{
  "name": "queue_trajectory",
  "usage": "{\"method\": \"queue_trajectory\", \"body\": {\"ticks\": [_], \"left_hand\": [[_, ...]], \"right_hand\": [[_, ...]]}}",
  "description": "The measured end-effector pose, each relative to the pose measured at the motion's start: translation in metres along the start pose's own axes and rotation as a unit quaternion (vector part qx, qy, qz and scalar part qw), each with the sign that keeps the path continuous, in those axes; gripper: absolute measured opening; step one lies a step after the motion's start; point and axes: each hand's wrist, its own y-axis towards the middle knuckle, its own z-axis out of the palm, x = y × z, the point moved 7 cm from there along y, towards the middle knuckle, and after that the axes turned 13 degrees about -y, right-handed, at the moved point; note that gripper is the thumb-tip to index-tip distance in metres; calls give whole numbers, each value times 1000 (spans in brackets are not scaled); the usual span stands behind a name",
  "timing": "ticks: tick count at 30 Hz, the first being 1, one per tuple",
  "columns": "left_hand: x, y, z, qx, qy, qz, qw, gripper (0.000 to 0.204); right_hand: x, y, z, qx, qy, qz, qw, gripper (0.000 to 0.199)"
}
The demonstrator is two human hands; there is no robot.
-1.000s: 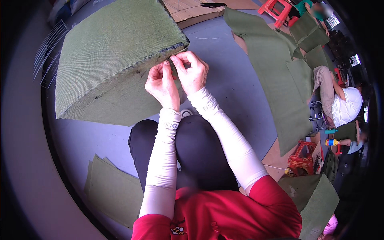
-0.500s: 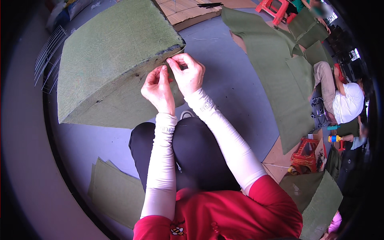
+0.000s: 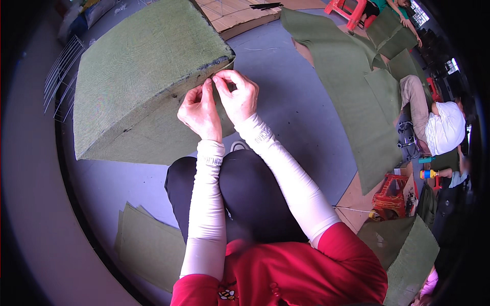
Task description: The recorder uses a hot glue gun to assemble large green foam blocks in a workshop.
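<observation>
A large block covered in green woven fabric (image 3: 148,56) stands in front of me, its near top edge marked with dark stitching or glue. At that edge, close to the right corner, both my hands work with pinched fingers. My left hand (image 3: 200,113) has thumb and forefinger pressed together against the seam. Beside it, my right hand (image 3: 239,96) pinches at the same spot, the fingertips of the two hands nearly meeting. Whatever lies between the fingers is too small to make out. White sleeves cover both forearms.
Green fabric sheets (image 3: 352,102) lie on the floor to the right, more sheets (image 3: 150,247) at lower left. A wire rack (image 3: 61,76) leans at the left wall. Red stools (image 3: 390,196) and a seated person in white (image 3: 445,127) are at the right.
My left hand has risen slightly toward the seam, bringing its fingertips closer to the right hand's. The fabric-covered block stays in place.
</observation>
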Motion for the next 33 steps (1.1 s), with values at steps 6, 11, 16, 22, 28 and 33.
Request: {"method": "queue_trajectory", "body": {"ticks": [6, 11, 16, 22, 28, 33], "left_hand": [[-1, 0, 2, 3, 2, -3, 1000, 20], [-1, 2, 1, 4, 1, -4, 1000, 20], [0, 1, -1, 13, 16, -8, 1000, 21], [-7, 0, 6, 44, 35, -2, 998, 23], [-9, 6, 9, 41, 78, 9, 996, 26], [-6, 8, 10, 19, 65, 16, 998, 31]], "right_hand": [[-6, 2, 5, 30, 28, 30, 999, 11], [-4, -1, 2, 8, 43, 22, 999, 10], [-6, 1, 8, 51, 56, 69, 995, 10], [-7, 0, 6, 50, 44, 47, 997, 6], [-2, -3, 4, 40, 32, 13, 999, 10], [-3, -6, 2, 38, 49, -10, 998, 12]]}}
